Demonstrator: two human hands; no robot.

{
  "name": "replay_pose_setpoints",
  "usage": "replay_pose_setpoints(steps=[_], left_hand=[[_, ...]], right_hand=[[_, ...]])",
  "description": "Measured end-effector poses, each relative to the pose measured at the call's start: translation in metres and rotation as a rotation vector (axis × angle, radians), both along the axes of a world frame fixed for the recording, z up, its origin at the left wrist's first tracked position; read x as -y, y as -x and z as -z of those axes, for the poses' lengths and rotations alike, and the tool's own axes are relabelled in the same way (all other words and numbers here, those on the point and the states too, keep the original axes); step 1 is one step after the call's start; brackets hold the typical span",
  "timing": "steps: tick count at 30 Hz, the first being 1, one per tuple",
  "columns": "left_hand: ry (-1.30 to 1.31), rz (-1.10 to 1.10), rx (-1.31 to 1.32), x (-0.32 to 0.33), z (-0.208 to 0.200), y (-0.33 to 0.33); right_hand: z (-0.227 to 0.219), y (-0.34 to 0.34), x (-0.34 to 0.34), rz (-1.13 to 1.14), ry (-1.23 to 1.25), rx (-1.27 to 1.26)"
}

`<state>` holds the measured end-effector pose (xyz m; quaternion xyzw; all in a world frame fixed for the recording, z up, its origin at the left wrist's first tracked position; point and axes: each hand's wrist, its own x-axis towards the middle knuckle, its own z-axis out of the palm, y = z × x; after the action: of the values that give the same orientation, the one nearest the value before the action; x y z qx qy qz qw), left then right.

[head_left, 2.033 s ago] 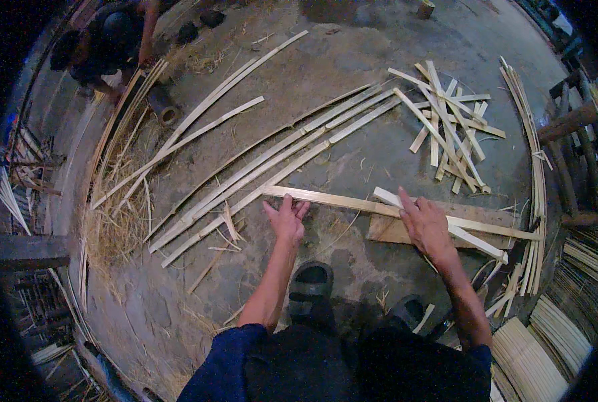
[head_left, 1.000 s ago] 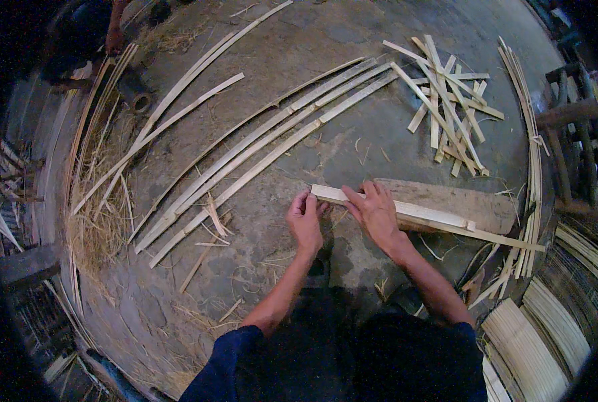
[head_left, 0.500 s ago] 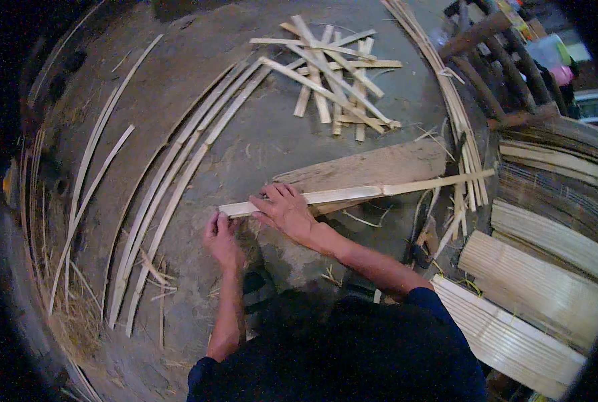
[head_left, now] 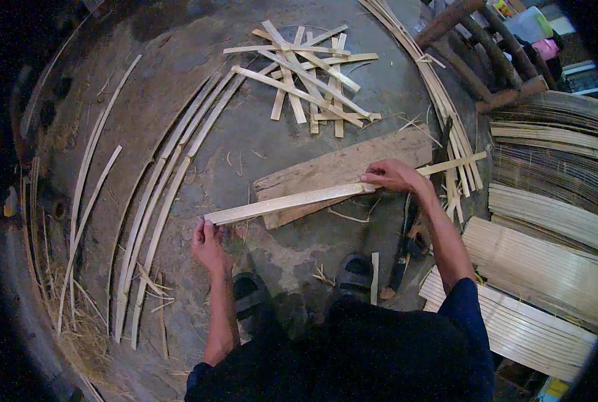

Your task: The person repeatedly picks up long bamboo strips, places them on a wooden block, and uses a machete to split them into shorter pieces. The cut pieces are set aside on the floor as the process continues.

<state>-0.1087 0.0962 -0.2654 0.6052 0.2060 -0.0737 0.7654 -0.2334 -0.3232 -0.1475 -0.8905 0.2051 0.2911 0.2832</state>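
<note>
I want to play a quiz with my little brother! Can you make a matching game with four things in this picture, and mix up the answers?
Things:
1. left hand
2. wooden board
3. crossed strips
4. sandals

What fits:
A. dark, with wide straps
B. in a crisscross heap, beyond the board
C. brown, partly under the pale strip
D. pinching one end of the pale strip

Right pairs: 1-D, 2-C, 3-B, 4-A
</note>
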Motion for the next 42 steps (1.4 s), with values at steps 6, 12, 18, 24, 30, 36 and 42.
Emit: replay_pose_setpoints(steps=[6, 12, 18, 24, 30, 36, 42], left_hand=[[-0.048, 0.010, 0.017, 0.000, 0.002, -0.001], [-0.044, 0.025, 0.069, -0.006, 0.017, -0.006], [0.070, 0.031, -0.006, -0.028, 0.011, -0.014], [-0.768, 0.094, 0.402, 0.010, -0.058, -0.021], [-0.885, 1.018, 1.104, 0.156, -0.116, -0.012], [-0.922, 1.275, 0.822, 0.199, -0.117, -0.011], [-0.736, 1.157, 0.936, 0.209, -0.119, -0.018]], right_hand=[[0.004, 0.006, 0.011, -0.006, -0.090, 0.011], [0.006, 0.001, 0.010, -0.038, -0.022, 0.000], [-0.009, -0.004, -0.015, 0.033, 0.057, 0.286], [-0.053, -0.035, -0.046, -0.213, 0.419, 0.468], [-0.075, -0.052, -0.064, -0.278, 0.525, 0.533], [-0.086, -0.051, -0.071, -0.282, 0.578, 0.595], [-0.101, -0.018, -0.061, -0.135, 0.475, 1.019]])
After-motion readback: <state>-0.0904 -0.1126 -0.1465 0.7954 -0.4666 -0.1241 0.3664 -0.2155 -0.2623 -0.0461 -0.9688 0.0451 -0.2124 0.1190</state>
